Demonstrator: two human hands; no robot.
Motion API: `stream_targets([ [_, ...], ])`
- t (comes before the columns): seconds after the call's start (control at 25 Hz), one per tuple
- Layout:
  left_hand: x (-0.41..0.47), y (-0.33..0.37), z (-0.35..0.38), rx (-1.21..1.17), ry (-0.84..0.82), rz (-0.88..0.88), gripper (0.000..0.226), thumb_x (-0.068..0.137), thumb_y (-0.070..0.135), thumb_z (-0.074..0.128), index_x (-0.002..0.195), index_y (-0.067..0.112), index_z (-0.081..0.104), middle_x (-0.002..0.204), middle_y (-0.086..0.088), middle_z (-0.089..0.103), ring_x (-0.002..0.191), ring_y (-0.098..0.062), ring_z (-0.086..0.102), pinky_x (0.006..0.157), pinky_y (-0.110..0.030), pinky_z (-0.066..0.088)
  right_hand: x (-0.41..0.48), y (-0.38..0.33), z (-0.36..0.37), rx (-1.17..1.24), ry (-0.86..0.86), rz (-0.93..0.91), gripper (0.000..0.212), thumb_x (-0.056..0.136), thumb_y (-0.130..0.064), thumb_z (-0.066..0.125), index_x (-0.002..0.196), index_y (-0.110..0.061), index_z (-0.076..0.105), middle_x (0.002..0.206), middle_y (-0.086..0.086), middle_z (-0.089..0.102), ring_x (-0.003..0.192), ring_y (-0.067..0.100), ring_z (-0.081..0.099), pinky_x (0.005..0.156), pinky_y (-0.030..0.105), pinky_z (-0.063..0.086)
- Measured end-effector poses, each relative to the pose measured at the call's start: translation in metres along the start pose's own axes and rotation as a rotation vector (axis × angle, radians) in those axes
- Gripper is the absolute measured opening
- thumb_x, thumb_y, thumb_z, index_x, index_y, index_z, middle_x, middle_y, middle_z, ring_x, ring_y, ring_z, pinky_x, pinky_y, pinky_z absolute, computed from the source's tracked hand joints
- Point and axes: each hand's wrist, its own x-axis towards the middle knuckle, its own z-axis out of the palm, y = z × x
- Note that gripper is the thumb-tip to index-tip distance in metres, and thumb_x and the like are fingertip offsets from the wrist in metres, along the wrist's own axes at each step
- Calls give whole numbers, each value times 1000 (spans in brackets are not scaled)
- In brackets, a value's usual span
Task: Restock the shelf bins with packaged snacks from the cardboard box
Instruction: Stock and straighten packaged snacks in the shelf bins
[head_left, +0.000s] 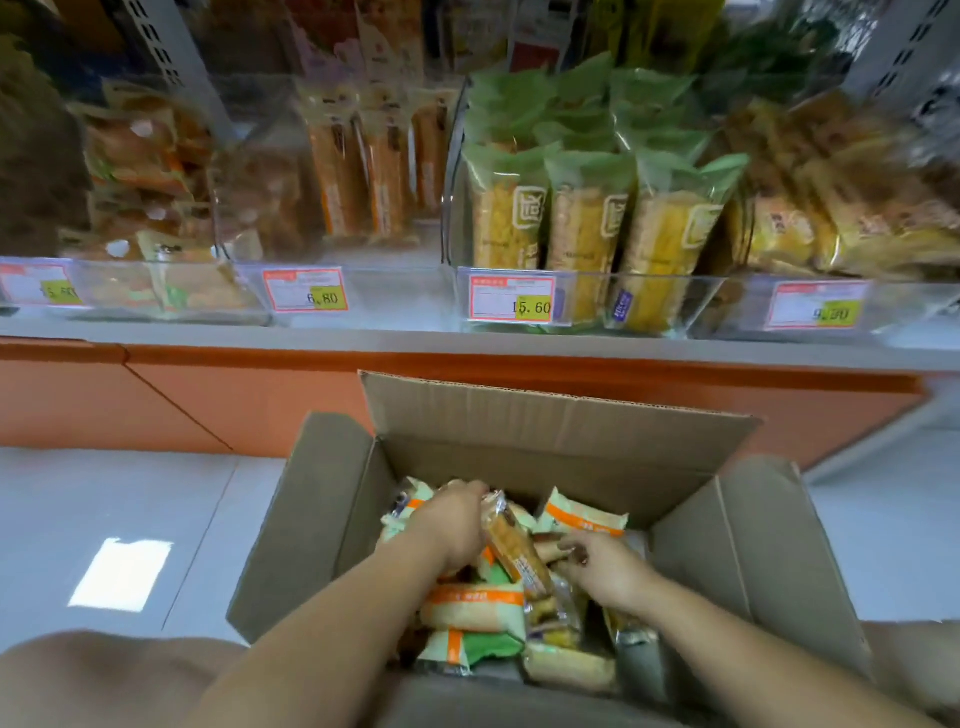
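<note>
The open cardboard box (322, 519) sits on the floor below the clear shelf bins (395, 296), with packaged snacks (472, 608) jumbled inside. The left hand (452, 525) reaches in, fingers curled round a long orange packet (517, 551) that stands tilted. Just right of it, the right hand (605, 569) rests among the packets with fingers bent; I cannot tell whether it grips one.

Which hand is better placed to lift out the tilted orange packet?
Left hand, likely: it seems curled round the tilted orange packet; the right hand only touches packets beside it in the cardboard box.
</note>
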Motion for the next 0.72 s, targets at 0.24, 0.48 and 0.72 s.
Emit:
stream_targets([
  [0.24, 4, -29, 38, -309, 20, -85, 62, 85, 8, 54, 144, 23, 40, 124, -3, 59, 111, -20, 58, 94, -24, 45, 24, -29, 47, 247, -58, 19, 65, 88, -33, 67, 143, -20, 36, 137, 2, 48, 122, 19, 49, 98, 27, 40],
  [0.48, -5, -46, 47, -241, 78, -67, 57, 88, 10, 55, 142, 23, 44, 132, 0, 59, 119, -19, 56, 95, -23, 42, 24, -6, 38, 244, 12, 111, 35, 76, -32, 74, 102, -19, 56, 105, 0, 58, 91, 16, 58, 76, 29, 46],
  [0.72, -2, -30, 65, 122, -28, 68, 40, 91, 29, 52, 130, 25, 56, 130, -2, 59, 124, -24, 43, 101, -34, 42, 3, 49, -7, 410, 35, 264, 21, 81, -14, 71, 79, -23, 53, 83, -1, 64, 78, 16, 59, 63, 25, 42],
])
